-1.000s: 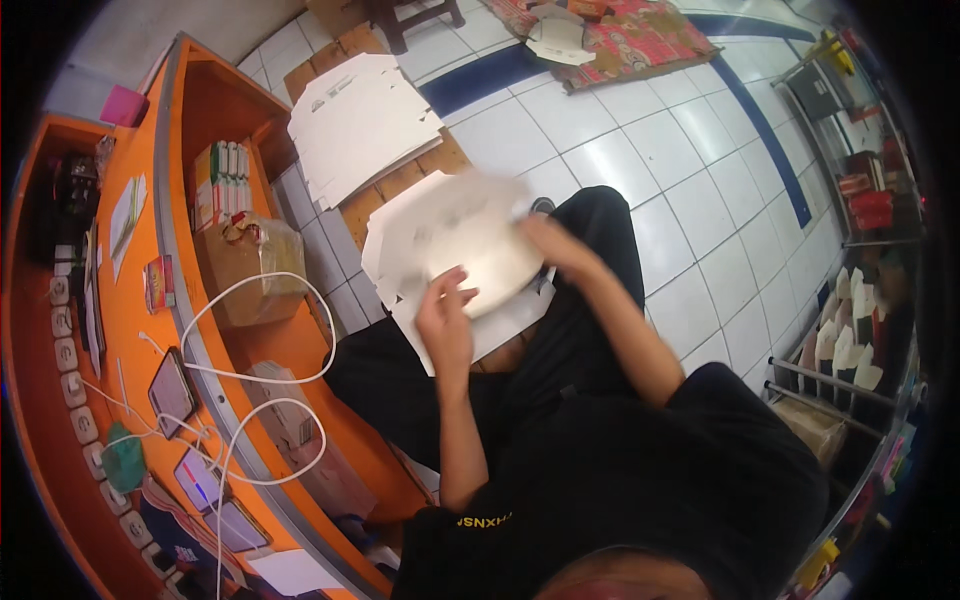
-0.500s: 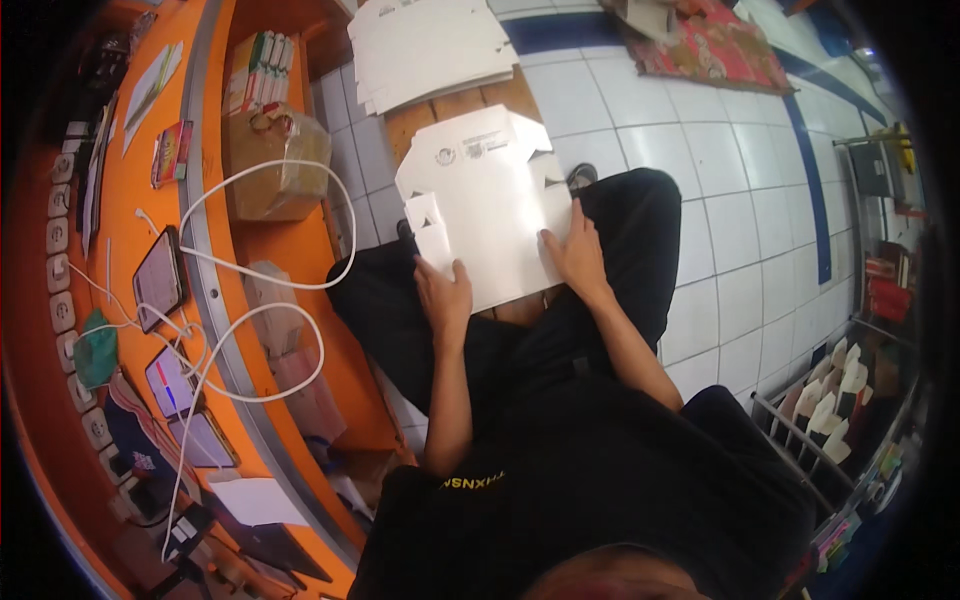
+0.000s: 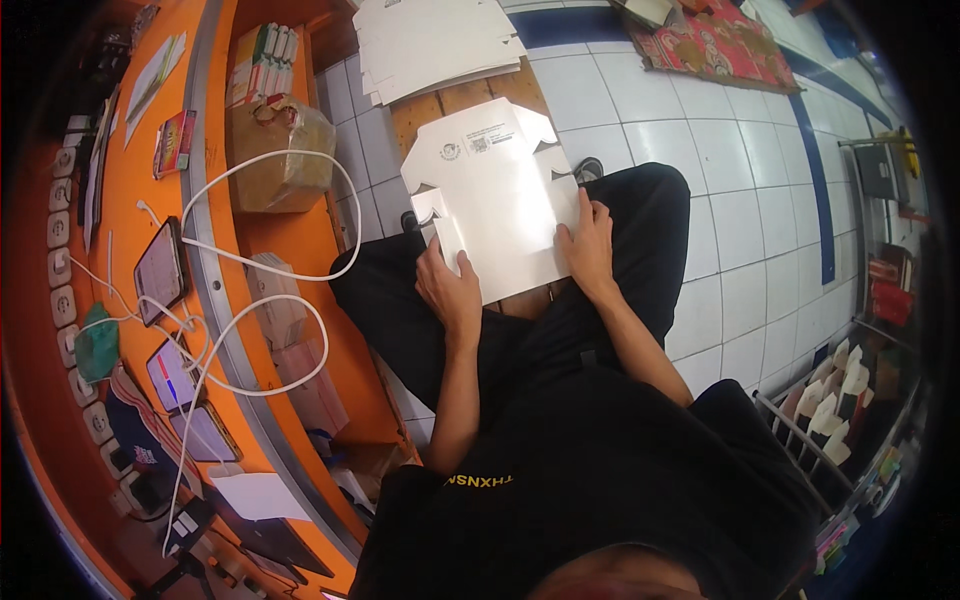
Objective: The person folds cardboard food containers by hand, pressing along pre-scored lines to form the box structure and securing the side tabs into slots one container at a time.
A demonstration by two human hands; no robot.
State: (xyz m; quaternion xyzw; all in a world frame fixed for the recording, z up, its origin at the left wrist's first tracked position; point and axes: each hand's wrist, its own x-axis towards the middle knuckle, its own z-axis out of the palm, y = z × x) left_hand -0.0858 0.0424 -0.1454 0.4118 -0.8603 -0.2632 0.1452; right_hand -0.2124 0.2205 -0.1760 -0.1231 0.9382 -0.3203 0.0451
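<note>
Your upper garment is a black T-shirt (image 3: pixel 600 460) with short, loose sleeves (image 3: pixel 725 415). Note the yellow lettering (image 3: pixel 480 481) across the left of the chest. A small dark tab (image 3: pixel 588 357) shows near the waist, too small to identify. Your trousers (image 3: pixel 640 225) are black and wide in the leg. Your footwear (image 3: pixel 589 168), mostly hidden, is dark with a pale edge. Your left hand (image 3: pixel 452 292), right hand (image 3: pixel 590 250) and forearms (image 3: pixel 460 400) are bare.
</note>
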